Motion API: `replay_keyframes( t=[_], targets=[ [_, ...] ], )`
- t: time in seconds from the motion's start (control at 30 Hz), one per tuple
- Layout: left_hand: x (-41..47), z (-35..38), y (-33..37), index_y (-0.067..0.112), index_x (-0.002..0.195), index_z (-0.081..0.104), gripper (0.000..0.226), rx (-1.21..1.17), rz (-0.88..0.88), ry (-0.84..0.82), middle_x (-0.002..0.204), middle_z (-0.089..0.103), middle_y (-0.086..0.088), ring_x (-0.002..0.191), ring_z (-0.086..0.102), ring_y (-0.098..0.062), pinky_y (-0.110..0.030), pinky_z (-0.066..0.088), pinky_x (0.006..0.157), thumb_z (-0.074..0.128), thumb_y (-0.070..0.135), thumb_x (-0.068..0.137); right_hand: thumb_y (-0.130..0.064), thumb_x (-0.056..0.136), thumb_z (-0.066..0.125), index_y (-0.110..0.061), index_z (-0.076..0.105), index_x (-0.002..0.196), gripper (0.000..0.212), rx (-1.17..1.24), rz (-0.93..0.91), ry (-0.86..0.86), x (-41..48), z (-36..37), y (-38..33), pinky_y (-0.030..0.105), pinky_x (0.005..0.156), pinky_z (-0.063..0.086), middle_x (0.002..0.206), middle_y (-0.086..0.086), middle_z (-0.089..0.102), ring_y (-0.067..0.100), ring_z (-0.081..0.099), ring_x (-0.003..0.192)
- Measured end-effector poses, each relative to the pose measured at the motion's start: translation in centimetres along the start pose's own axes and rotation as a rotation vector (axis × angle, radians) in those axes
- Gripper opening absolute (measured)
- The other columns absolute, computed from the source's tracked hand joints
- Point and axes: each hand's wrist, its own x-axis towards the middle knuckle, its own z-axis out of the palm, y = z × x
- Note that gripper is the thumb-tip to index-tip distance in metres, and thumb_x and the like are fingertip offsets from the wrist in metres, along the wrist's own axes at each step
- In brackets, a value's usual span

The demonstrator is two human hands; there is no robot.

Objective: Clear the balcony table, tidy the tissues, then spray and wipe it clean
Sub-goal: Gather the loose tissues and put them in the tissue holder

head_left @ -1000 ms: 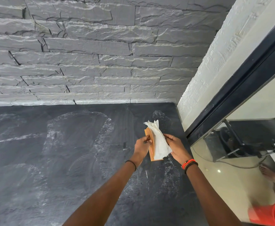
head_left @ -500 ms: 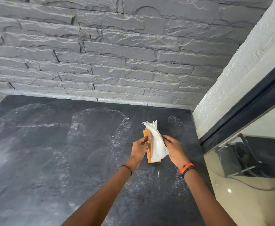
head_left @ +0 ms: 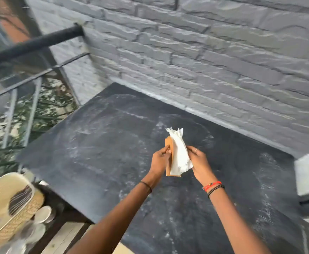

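Both hands over the dark counter (head_left: 98,147), mid-surface, near the grey stone wall (head_left: 205,61). Left grip (head_left: 160,160): fingers curled on the edge of the wooden tissue holder (head_left: 167,143), held upright. Right grip (head_left: 199,162): thumb and fingers closed on the white tissues (head_left: 178,153) standing in the holder, fanned at top. Pale smears across the counter. Black railing (head_left: 31,43) at left.

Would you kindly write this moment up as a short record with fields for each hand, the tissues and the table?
Left hand: grips the wooden holder by its edge
Right hand: holds the tissues against the holder
Tissues: white stack, upright in the holder, tops fanned out
Table: dark slab with pale streaks beneath both hands
Backdrop: grey stone wall behind, railing at left
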Motion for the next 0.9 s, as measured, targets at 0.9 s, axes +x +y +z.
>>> replay_keyframes(
  t=[0.9],
  targets=[
    [-20.6, -38.9, -6.9, 0.028, 0.121, 0.056, 0.031, -0.28, 0.087, 0.644, 0.108, 0.066, 0.013, 0.095, 0.064, 0.0, -0.026, 0.051, 0.091, 0.047, 0.01, 0.098, -0.005, 0.094, 0.052, -0.012, 0.067, 0.1, 0.018, -0.235, 0.066, -0.578, -20.1, 38.9, 10.8, 0.027, 0.08, 0.05, 0.101, 0.007, 0.07, 0.014, 0.064, 0.088]
  ],
)
